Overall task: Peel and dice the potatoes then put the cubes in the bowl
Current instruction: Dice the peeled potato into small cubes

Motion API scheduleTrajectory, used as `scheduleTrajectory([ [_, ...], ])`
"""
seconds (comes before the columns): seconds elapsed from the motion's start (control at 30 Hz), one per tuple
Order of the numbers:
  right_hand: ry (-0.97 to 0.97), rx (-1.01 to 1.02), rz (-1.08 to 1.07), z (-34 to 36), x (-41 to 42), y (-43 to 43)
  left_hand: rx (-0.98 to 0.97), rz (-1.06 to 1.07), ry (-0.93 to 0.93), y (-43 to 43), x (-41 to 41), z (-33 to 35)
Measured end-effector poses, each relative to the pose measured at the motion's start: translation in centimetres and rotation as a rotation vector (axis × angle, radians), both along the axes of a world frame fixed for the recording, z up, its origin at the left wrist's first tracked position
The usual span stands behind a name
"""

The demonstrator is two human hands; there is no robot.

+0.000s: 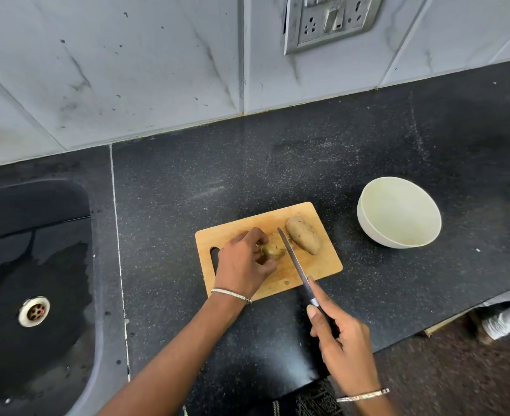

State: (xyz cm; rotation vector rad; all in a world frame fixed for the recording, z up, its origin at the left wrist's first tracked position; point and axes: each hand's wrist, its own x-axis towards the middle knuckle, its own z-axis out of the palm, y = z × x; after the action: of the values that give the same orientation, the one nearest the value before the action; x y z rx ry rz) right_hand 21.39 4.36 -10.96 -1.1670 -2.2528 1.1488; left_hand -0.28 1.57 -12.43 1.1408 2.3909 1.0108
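Observation:
A wooden cutting board [323, 265] lies on the black counter. My left hand [244, 265] grips a small potato [273, 250] at the board's middle, fingers curled over it. My right hand [341, 334] holds a knife [292, 259] by its dark handle, index finger along the spine; the blade's tip lies just right of the held potato. A whole unpeeled potato [304, 235] rests on the board's right part, beside the blade. A white bowl [398, 213] stands to the right of the board with nothing visible in it.
A black sink [31, 265] with a metal drain sits at the left, wet inside. A tiled wall with a switch-and-socket plate [332, 19] rises behind the counter. The counter's front edge runs at lower right, with floor beyond it.

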Motion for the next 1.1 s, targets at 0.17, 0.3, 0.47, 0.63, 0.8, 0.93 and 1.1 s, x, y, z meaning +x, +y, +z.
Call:
scheduleTrajectory([
  [0.17,-0.001,-0.019,-0.006,-0.2,0.2,0.0,0.045,-0.011,0.052,-0.5,0.3,-0.6],
  [0.3,-0.007,-0.026,-0.006,-0.2,0.2,-0.1,0.074,-0.013,0.072,-0.9,0.4,-0.7],
  [0.47,0.001,-0.036,-0.001,-0.1,0.2,-0.2,0.074,-0.007,0.079,-1.3,0.4,-0.3],
  [0.63,0.04,-0.044,0.031,-0.1,0.0,-0.3,-0.005,0.0,0.078,-1.7,0.3,0.1],
  [0.8,0.017,-0.036,0.087,-0.1,-0.5,-0.3,-0.069,0.004,0.049,-1.4,-0.1,0.5],
  [0.93,0.003,-0.045,0.108,-0.5,-1.0,-0.2,-0.07,0.013,-0.046,-1.4,-0.5,0.4],
  [1.1,-0.04,-0.031,0.142,-0.8,-1.8,-0.5,-0.071,0.04,-0.095,-1.4,-0.5,0.6],
])
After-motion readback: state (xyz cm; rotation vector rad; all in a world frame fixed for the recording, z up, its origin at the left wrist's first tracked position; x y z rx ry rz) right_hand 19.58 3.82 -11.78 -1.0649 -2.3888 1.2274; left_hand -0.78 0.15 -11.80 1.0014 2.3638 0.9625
